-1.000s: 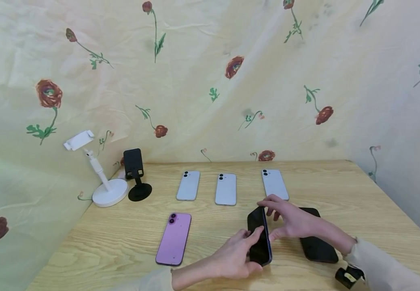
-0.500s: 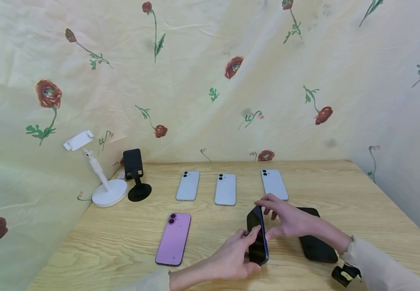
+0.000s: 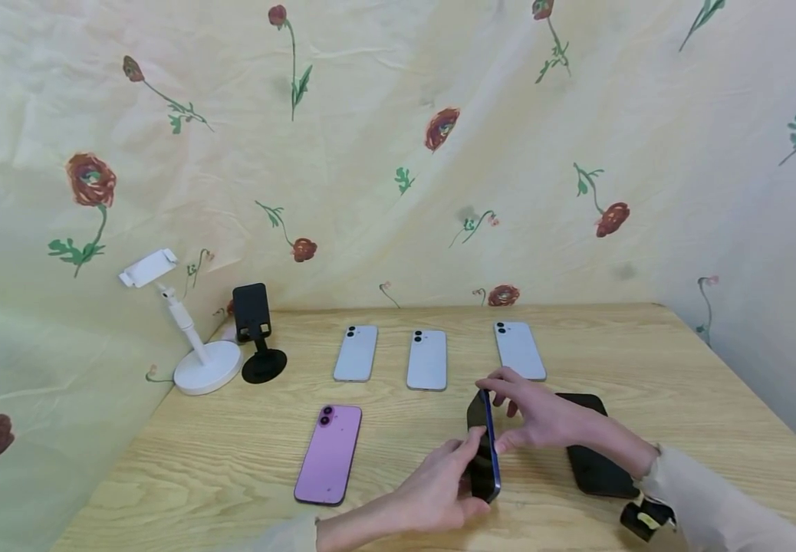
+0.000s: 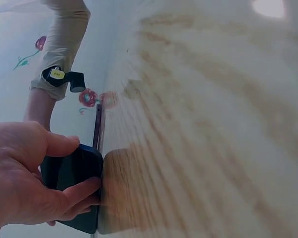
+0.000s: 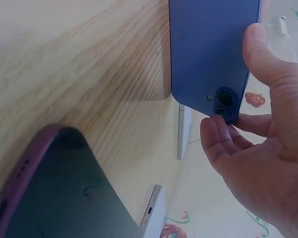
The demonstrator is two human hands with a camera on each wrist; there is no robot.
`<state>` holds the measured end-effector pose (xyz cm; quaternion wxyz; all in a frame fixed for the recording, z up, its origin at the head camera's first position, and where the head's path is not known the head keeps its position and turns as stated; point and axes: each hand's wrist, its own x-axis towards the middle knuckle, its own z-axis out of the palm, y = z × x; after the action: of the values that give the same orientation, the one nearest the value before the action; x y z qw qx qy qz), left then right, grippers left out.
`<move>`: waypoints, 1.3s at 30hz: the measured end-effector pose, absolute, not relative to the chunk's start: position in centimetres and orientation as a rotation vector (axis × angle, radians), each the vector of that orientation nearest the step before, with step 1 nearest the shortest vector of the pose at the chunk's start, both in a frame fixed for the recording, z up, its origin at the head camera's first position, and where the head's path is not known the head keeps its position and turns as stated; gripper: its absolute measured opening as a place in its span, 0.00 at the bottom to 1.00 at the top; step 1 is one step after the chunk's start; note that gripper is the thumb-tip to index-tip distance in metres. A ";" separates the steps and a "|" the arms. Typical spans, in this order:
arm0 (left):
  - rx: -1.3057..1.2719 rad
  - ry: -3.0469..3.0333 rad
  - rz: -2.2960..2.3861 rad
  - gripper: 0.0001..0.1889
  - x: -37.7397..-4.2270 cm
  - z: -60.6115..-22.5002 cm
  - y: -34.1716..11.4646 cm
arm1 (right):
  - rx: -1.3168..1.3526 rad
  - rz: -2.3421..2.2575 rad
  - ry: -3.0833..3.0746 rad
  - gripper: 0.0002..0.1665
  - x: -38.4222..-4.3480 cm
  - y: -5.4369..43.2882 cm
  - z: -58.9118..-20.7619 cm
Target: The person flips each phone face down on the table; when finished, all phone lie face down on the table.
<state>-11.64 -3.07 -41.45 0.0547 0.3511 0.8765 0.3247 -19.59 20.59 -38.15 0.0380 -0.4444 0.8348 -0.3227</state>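
Note:
Both my hands hold a blue smartphone point(image 3: 485, 471) on its long edge on the table, dark screen facing left. My left hand point(image 3: 439, 491) grips its near end, with a finger across the screen and the thumb at the bottom. In the left wrist view, that hand's fingers lie against the dark screen point(image 4: 72, 171). My right hand point(image 3: 539, 414) holds the far end, fingertips by the camera lenses and thumb on the upper edge. The phone's blue back point(image 5: 213, 49) shows in the right wrist view. Below my right forearm lies another phone point(image 3: 598, 460), black screen up.
A purple phone point(image 3: 329, 456) lies back up to the left. Farther back are three white phones, at left point(image 3: 356, 353), middle point(image 3: 427, 360) and right point(image 3: 519, 353). A white phone stand point(image 3: 208, 368) and a black one point(image 3: 264, 366) occupy the back left corner, near the flowered cloth point(image 3: 370, 153).
The blue phone has tipped further up onto its long edge, showing less of its screen. Both hands have kept hold of it, the right one shifting slightly left.

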 end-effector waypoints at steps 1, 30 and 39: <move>1.062 2.645 1.011 0.46 -11.6 -41.5 -3.1 | -1.359 -0.993 2.561 0.51 -19.6 20.5 -38.2; 0.985 2.452 1.427 0.52 -11.5 -42.1 -4.5 | -1.274 -1.191 2.475 0.55 -19.4 18.2 -40.0; 0.896 2.387 1.447 0.51 -11.5 -41.9 -5.0 | -1.255 -1.168 2.494 0.59 -19.2 18.1 -41.1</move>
<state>-11.48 -5.02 -41.95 0.1046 0.3041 0.8097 0.4909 -19.21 18.07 -41.13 0.0577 -0.4139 0.8227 -0.3853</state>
